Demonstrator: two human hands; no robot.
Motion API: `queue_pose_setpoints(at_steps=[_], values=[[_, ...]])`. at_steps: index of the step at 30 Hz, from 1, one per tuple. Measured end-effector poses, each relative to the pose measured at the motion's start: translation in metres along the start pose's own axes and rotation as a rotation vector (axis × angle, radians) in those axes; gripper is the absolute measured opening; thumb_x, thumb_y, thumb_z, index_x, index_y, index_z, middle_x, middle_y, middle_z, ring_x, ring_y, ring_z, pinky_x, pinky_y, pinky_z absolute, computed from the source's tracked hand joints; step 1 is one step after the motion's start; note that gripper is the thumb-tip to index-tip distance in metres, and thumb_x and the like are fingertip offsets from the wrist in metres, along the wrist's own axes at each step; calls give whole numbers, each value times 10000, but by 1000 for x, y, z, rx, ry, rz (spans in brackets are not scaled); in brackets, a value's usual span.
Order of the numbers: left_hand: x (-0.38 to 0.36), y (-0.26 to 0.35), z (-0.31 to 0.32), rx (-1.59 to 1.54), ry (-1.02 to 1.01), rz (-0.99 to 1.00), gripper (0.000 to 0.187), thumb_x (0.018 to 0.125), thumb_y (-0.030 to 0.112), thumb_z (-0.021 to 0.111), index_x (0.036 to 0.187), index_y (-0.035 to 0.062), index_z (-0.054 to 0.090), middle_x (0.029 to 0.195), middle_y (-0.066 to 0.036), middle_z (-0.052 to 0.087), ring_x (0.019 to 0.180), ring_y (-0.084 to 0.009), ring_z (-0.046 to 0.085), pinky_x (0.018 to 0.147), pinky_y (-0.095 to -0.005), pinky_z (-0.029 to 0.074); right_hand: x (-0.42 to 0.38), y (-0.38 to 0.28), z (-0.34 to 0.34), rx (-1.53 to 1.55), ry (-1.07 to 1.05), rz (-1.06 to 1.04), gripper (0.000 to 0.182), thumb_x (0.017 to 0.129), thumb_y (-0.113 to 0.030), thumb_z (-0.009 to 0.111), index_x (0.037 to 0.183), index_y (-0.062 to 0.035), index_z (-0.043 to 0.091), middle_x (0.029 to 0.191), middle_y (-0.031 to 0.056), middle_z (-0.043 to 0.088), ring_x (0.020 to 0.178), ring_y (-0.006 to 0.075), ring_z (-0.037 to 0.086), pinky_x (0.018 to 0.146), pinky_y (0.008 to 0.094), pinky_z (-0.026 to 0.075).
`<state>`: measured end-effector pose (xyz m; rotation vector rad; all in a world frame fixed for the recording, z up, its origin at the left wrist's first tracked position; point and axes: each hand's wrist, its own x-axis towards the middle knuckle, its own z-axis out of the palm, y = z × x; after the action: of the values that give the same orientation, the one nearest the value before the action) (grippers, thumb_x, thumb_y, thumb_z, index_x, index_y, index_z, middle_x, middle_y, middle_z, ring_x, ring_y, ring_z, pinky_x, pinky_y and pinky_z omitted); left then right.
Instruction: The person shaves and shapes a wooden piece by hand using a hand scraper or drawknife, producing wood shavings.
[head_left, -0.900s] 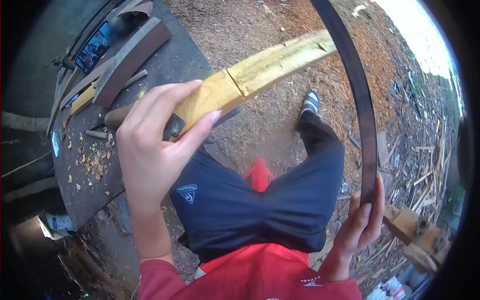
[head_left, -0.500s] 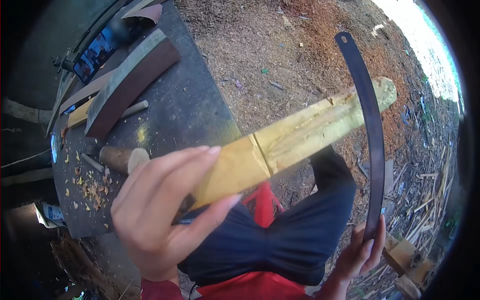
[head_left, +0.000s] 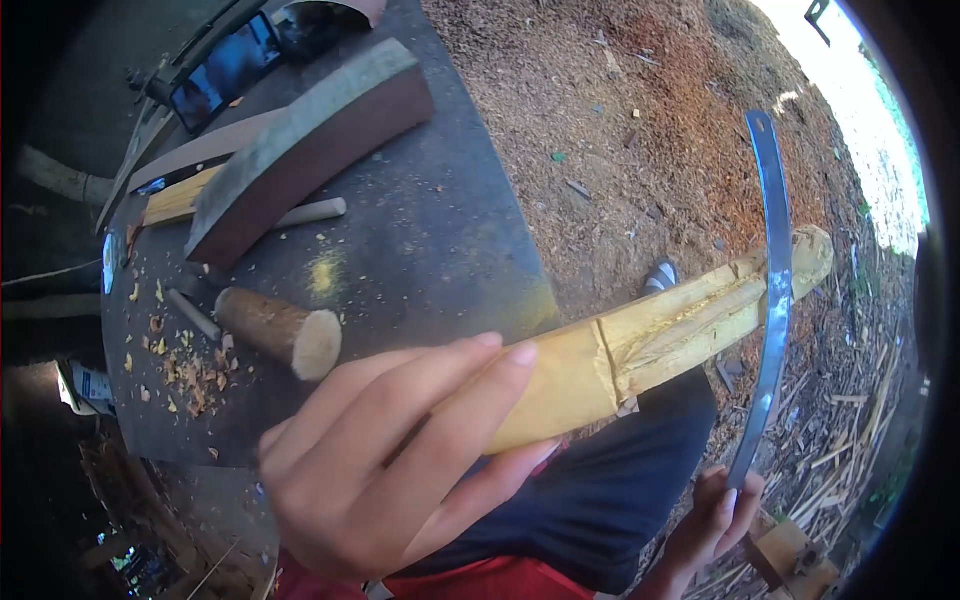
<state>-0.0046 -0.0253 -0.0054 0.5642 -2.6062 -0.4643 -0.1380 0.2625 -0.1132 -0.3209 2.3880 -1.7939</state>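
A yellow carved piece of wood (head_left: 560, 385) slants up to the right, with a cut groove across it and a hollowed, rough far part. My left hand (head_left: 400, 455) is wrapped round its near end. Upright at the right, a long thin curved metal blade (head_left: 776, 290) with a hole at its top end is pinched at the bottom by my right hand (head_left: 722, 515). The blade passes in front of the wood's far end; whether they touch I cannot tell.
On the dark table (head_left: 420, 250) at the left lie a thick curved block (head_left: 310, 150), a short log (head_left: 280, 330), small sticks, wood chips (head_left: 195, 380) and a phone (head_left: 228, 72). Wood shavings cover the ground (head_left: 600, 130). Pale wood pieces (head_left: 790, 555) are at the lower right.
The view has shifted, so the table shows further right. The yellow wood and my left hand appear further right and lower. The blade's surface now shines, and its top end sits lower.
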Motion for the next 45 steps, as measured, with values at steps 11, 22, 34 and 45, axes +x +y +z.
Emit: queue_pose_setpoints(at_steps=[11,22,34,45], values=[[-12,3,-3,-71,124,-36,424,737,216,912,1107,77,760,1042,-71,762,908,-266,745,773,-374,597,-24,-46,-18,397,-298,-24,263,1095,-304,558,1060,-43,557,645,8,492,543,93,427,532,250,327],[-20,-4,3,-80,173,10,372,826,308,857,1099,88,733,1027,-64,736,938,-280,727,814,-403,590,-67,-51,-36,308,-281,91,313,1065,-290,619,1102,21,623,717,80,649,564,133,632,489,226,455],[-22,-4,2,-65,152,-1,347,853,327,826,1094,93,742,1040,-61,739,954,-283,733,837,-416,591,-72,-61,-22,280,-433,214,262,1063,-198,585,1172,36,628,768,90,686,653,140,663,583,239,487],[-23,-4,3,-66,158,-8,337,859,326,820,1087,89,745,1045,-68,741,961,-282,735,848,-413,593,-78,-61,-26,336,-444,118,401,1015,-282,675,1241,40,597,787,76,657,674,130,637,568,243,487]])
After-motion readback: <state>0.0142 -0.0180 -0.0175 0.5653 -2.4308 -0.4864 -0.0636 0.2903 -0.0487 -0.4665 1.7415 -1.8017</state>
